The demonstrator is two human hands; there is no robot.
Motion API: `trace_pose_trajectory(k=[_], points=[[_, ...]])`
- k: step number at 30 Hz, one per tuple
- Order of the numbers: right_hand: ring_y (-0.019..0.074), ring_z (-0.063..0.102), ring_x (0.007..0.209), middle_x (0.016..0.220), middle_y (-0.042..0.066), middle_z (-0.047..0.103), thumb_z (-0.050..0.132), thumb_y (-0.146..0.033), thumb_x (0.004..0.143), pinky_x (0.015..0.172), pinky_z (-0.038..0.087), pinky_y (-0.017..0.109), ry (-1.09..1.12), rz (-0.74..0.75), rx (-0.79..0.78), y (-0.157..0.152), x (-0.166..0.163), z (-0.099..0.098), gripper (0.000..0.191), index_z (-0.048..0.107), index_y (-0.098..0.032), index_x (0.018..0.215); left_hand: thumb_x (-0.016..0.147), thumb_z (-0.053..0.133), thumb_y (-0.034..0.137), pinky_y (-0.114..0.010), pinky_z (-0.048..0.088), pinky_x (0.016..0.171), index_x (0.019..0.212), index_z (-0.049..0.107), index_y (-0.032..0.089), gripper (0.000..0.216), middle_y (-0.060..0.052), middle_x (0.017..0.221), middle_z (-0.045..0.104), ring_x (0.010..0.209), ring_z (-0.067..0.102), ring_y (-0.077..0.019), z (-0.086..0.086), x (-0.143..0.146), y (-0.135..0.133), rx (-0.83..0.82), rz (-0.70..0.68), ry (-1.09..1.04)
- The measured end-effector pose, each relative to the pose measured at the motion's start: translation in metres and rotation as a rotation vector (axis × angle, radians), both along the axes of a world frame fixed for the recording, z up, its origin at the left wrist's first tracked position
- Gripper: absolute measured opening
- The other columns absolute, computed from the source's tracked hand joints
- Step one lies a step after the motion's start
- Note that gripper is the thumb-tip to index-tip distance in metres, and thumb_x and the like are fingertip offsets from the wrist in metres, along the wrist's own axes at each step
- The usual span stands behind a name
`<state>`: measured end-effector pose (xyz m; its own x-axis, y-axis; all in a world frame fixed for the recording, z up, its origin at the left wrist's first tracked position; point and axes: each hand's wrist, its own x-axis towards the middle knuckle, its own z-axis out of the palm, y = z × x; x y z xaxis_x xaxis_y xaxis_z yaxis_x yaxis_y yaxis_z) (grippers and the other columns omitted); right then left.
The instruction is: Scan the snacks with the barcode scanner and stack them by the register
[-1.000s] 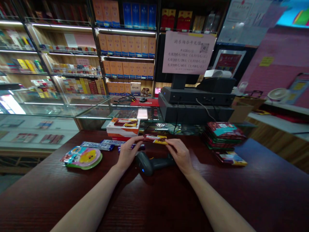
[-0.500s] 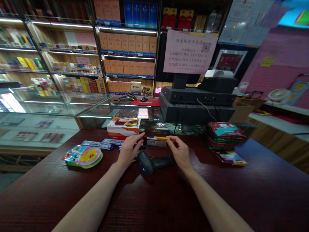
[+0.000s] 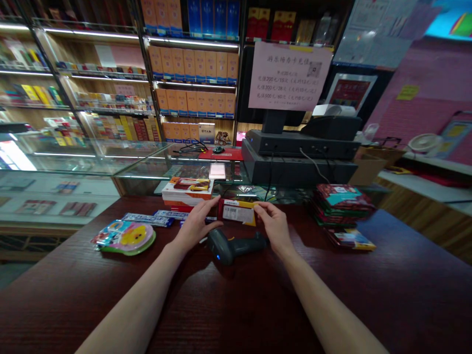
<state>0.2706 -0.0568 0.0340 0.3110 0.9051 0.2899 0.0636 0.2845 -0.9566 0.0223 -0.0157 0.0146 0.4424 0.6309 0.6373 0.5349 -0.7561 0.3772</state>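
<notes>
Landmark: the handheld scanner (image 3: 230,246), lying on its side on the dark wood worktop (image 3: 236,305).

Far left of the scanner, a round, brightly coloured blister pack (image 3: 124,236) lies flat. Between that pack and the scanner, slightly farther back, lie blue wrapped bars (image 3: 147,219). Behind the scanner and to its left stands a stack of orange-and-white boxes (image 3: 188,191).

The left hand (image 3: 195,227) sits just left of the scanner, with its fingers (image 3: 210,204) clamped on the left end of a red-and-yellow packet (image 3: 238,212). The packet is held just behind the scanner, tilted up so that its white barcode label faces the camera. The right hand (image 3: 276,227) sits just right of the scanner, its fingers pinched on the packet's right end.

Well right of the scanner — a pile of red packets (image 3: 341,202).
</notes>
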Motion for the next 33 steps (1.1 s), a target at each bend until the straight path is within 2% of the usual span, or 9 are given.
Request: trace_pose_trajectory(k=[4, 8, 15, 23, 33], points=[[0.0141, 0.056, 0.06, 0.067, 0.0, 0.065, 0.078, -0.049, 0.068, 0.055, 0.045, 0.025, 0.111, 0.042, -0.062, -0.002, -0.002, 0.001, 0.036, 0.077, -0.019, 0.088, 0.085, 0.073, 0.037, -0.043, 0.046, 0.107, 0.153, 0.032, 0.031, 0.08, -0.008, 0.133, 0.06, 0.123, 0.057, -0.025, 0.001, -0.002, -0.002, 0.059, 0.009, 0.021], [0.0124, 0.053, 0.058, 0.065, -0.001, 0.063, 0.079, -0.049, 0.067, 0.053, 0.041, 0.024, 0.125, 0.084, -0.088, -0.002, -0.001, -0.001, 0.036, 0.078, -0.019, 0.087, 0.084, 0.074, 0.039, -0.043, 0.046, 0.108, 0.153, 0.033, 0.032, 0.081, -0.008, 0.135, 0.059, 0.125, 0.056, -0.0255, 0.003, -0.005, -0.004, 0.057, 0.01, 0.033], [0.0105, 0.05, 0.059, 0.065, -0.003, 0.062, 0.08, -0.046, 0.068, 0.053, 0.037, 0.022, 0.155, 0.146, -0.132, 0.0, 0.0, -0.007, 0.035, 0.079, -0.019, 0.09, 0.085, 0.073, 0.033, -0.047, 0.037, 0.118, 0.158, 0.021, 0.034, 0.09, -0.01, 0.154, 0.044, 0.142, 0.043, -0.0271, 0.011, -0.008, -0.006, 0.069, 0.003, 0.075], [0.0117, 0.052, 0.064, 0.071, -0.001, 0.065, 0.081, -0.048, 0.066, 0.056, 0.038, 0.023, 0.141, 0.163, -0.153, 0.0, -0.001, -0.009, 0.038, 0.079, -0.019, 0.091, 0.086, 0.071, 0.026, -0.049, 0.038, 0.117, 0.155, 0.028, 0.031, 0.082, -0.01, 0.15, 0.049, 0.142, 0.041, -0.0264, 0.011, -0.008, -0.006, 0.078, -0.056, 0.099], [0.0165, 0.063, 0.078, 0.081, 0.002, 0.071, 0.074, -0.05, 0.075, 0.065, 0.045, 0.026, 0.065, 0.167, -0.161, 0.003, 0.004, -0.016, 0.044, 0.076, -0.021, 0.108, 0.087, 0.071, 0.028, -0.049, 0.042, 0.113, 0.152, 0.032, 0.028, 0.076, -0.011, 0.145, 0.053, 0.136, 0.048, -0.0271, 0.009, -0.01, -0.006, 0.172, 0.012, 0.103]])
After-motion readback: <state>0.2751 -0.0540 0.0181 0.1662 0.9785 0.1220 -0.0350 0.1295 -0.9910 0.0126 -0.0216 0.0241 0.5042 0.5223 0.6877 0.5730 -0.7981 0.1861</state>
